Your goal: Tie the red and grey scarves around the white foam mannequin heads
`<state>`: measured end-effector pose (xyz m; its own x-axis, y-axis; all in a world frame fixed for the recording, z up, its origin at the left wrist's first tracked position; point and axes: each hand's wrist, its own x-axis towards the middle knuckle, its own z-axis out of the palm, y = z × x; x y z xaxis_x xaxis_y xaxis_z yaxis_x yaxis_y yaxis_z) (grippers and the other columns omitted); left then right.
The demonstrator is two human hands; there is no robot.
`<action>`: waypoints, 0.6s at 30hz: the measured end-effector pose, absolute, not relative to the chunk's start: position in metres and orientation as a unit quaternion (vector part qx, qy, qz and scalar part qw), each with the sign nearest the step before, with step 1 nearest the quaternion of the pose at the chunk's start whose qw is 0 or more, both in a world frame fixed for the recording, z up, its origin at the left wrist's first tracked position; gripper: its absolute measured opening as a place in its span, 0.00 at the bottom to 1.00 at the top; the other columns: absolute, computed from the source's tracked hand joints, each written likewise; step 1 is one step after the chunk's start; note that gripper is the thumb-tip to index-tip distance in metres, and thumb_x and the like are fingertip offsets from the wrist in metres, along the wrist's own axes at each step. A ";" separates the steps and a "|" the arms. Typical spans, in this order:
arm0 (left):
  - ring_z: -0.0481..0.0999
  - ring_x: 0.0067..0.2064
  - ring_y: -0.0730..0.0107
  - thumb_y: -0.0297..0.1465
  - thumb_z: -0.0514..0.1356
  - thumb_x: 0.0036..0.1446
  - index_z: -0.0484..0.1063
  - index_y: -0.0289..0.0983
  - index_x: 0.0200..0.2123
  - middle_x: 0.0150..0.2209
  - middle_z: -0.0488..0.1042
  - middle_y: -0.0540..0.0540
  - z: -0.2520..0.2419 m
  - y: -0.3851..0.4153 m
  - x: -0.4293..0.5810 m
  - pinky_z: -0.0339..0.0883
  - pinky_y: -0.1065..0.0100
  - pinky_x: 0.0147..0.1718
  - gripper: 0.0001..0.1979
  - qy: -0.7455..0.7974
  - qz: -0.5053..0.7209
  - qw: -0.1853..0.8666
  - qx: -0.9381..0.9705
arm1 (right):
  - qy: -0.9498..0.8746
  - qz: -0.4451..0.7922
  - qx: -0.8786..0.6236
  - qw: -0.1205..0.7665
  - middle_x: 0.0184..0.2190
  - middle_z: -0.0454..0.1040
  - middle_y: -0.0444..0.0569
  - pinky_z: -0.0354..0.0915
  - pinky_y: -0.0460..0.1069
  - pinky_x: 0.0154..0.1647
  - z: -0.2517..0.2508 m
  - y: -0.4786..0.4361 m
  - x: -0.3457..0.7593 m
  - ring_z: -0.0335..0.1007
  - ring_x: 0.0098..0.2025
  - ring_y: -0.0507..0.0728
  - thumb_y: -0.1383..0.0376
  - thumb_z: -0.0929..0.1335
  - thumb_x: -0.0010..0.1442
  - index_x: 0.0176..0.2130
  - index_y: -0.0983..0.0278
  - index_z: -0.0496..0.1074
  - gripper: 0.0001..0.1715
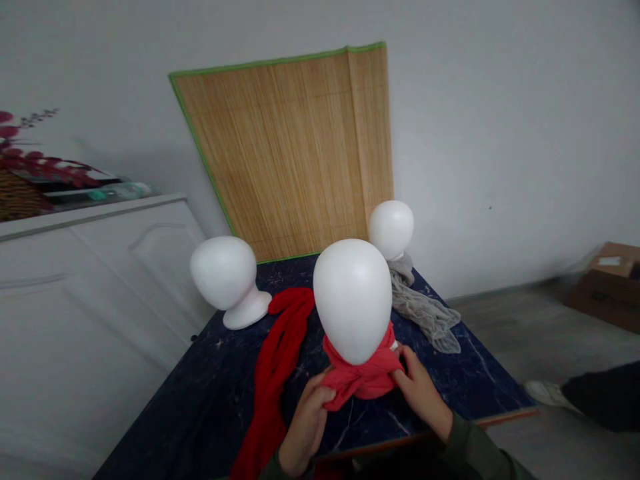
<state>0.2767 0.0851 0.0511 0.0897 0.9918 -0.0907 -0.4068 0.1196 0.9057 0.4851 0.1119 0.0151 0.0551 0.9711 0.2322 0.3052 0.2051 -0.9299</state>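
A white mannequin head (353, 297) stands upright in front of me with a coral-pink scarf (367, 377) wrapped around its neck. The scarf's front is crossed or knotted below the chin. My left hand (311, 415) pinches the scarf on the left side, thumb on top. On the right side, my right hand (419, 387) grips the scarf close to a small white tag (394, 345). The ends of the scarf behind the neck are hidden by the head.
A bright red scarf (280, 360) lies lengthwise on the dark blue marbled table (220, 380). A second mannequin head (225, 273) stands at left; a third (392, 228), with a grey scarf (423, 310), is at the back right. A white cabinet (100, 287) borders the left side.
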 end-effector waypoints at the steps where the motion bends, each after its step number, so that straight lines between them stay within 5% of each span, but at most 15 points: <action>1: 0.66 0.49 0.57 0.26 0.58 0.36 0.75 0.39 0.28 0.38 0.75 0.48 0.051 0.082 0.278 0.53 0.57 0.52 0.12 0.378 0.549 0.640 0.383 | -0.572 0.368 -0.516 0.521 0.32 0.67 0.46 0.60 0.51 0.40 0.018 0.110 0.485 0.61 0.36 0.55 0.63 0.63 0.50 0.35 0.64 0.63 0.10; 6: 0.53 0.59 0.51 0.29 0.61 0.37 0.75 0.40 0.33 0.53 0.66 0.49 0.040 0.073 0.289 0.47 0.53 0.55 0.14 0.305 0.513 0.644 0.479 | -0.355 0.573 -0.396 0.623 0.32 0.67 0.41 0.61 0.46 0.32 0.031 0.106 0.487 0.63 0.31 0.51 0.61 0.67 0.49 0.36 0.59 0.59 0.15; 10: 0.56 0.57 0.54 0.32 0.61 0.42 0.72 0.39 0.39 0.53 0.65 0.46 0.039 0.077 0.297 0.48 0.56 0.54 0.16 0.306 0.513 0.598 0.535 | -0.287 0.632 -0.342 0.633 0.30 0.67 0.40 0.60 0.44 0.29 0.030 0.112 0.500 0.64 0.28 0.49 0.64 0.70 0.46 0.33 0.61 0.61 0.15; 14: 0.70 0.35 0.67 0.34 0.58 0.48 0.68 0.34 0.34 0.30 0.73 0.47 0.051 0.080 0.307 0.61 0.66 0.38 0.10 0.380 0.488 0.580 0.531 | -0.277 0.611 -0.353 0.652 0.30 0.68 0.41 0.62 0.45 0.29 0.020 0.123 0.517 0.65 0.29 0.51 0.63 0.68 0.47 0.34 0.61 0.62 0.13; 18: 0.54 0.14 0.79 0.39 0.54 0.51 0.61 0.36 0.31 0.13 0.57 0.58 0.056 0.073 0.311 0.52 0.74 0.18 0.12 0.393 0.348 0.686 0.503 | -0.278 0.550 -0.377 0.692 0.31 0.68 0.43 0.63 0.48 0.30 0.016 0.135 0.535 0.66 0.31 0.53 0.64 0.66 0.47 0.34 0.60 0.62 0.12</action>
